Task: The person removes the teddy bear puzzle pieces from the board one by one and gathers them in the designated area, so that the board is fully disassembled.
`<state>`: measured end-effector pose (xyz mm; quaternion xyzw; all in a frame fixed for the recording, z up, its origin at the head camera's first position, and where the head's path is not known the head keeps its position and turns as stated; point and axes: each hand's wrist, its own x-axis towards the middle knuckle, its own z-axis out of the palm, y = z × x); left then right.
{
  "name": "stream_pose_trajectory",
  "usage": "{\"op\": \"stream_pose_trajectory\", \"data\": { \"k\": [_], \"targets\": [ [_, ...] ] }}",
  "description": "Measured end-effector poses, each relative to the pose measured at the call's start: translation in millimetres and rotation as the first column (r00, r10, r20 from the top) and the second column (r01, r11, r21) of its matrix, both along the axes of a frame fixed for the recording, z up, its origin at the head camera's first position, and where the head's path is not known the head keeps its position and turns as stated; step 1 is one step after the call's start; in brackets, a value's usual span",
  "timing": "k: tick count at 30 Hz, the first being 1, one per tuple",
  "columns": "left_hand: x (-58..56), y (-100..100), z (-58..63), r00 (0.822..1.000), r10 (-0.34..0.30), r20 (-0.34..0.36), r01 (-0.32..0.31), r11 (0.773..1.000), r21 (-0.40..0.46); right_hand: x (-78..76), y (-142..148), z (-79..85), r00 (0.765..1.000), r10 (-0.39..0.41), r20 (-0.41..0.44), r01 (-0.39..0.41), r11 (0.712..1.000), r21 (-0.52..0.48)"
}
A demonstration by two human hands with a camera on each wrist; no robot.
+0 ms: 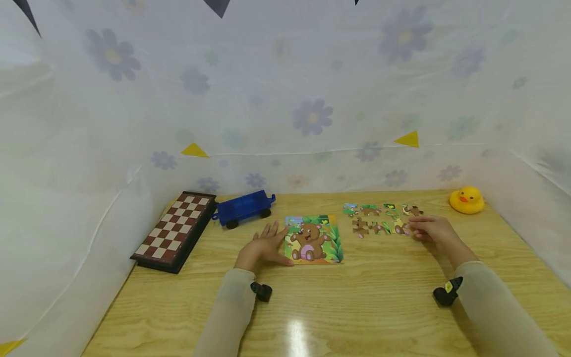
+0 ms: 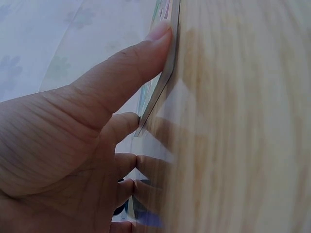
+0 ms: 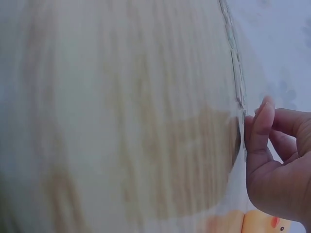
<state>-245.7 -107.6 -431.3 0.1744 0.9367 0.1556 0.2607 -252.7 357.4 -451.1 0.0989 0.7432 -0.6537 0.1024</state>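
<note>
A square bear puzzle board (image 1: 310, 240) lies flat near the middle of the table. My left hand (image 1: 267, 247) is spread along its left side, fingers extended. Its thumb (image 2: 141, 60) touches the board's edge by the lower left corner in the left wrist view. To the right lie several loose jigsaw pieces (image 1: 380, 227) in two rough rows, printed with brown and green parts. My right hand (image 1: 439, 235) is at the right end of the lower row. There its thumb and index finger pinch a puzzle piece at the table surface, mostly hidden by the fingers.
A folded chessboard (image 1: 176, 230) lies at the left edge of the table. Beside it stands a blue toy wagon (image 1: 244, 208) with black wheels. A yellow rubber duck (image 1: 466, 201) sits at the back right corner. Flowered white sheeting (image 1: 312, 163) rises behind the table.
</note>
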Motion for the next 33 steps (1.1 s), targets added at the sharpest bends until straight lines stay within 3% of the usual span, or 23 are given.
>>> {"op": "stream_pose_trajectory", "data": {
  "k": [5, 13, 21, 28, 33],
  "targets": [
    [0.0, 0.6, 0.6, 1.000, 0.000, 0.002, 0.000, 1.000, 0.001, 3.1, -0.9, 4.5, 1.000, 0.010, -0.016, -0.011, 0.999, -0.048],
    [0.9, -0.3, 0.2, 1.000, -0.003, -0.005, 0.003, 1.000, -0.006, 4.6, -9.5, 15.5, 0.984, 0.134, -0.120, -0.154, 0.971, -0.185],
    [2.1, 0.0, 1.4, 1.000, -0.001, 0.003, 0.001, 1.000, 0.005, 5.1, -26.4, 27.6, 0.966, 0.193, -0.170, -0.225, 0.955, -0.194],
    [2.1, 0.0, 1.0, 1.000, -0.001, 0.004, 0.001, 1.000, 0.003, 1.7, -41.7, 24.2, 0.954, 0.237, -0.181, -0.275, 0.934, -0.227],
    [2.0, 0.2, 0.8, 1.000, 0.000, 0.001, 0.000, 1.000, 0.004, 0.5, -55.6, 20.2, 0.942, 0.280, -0.184, -0.310, 0.936, -0.167]
  ]
}}
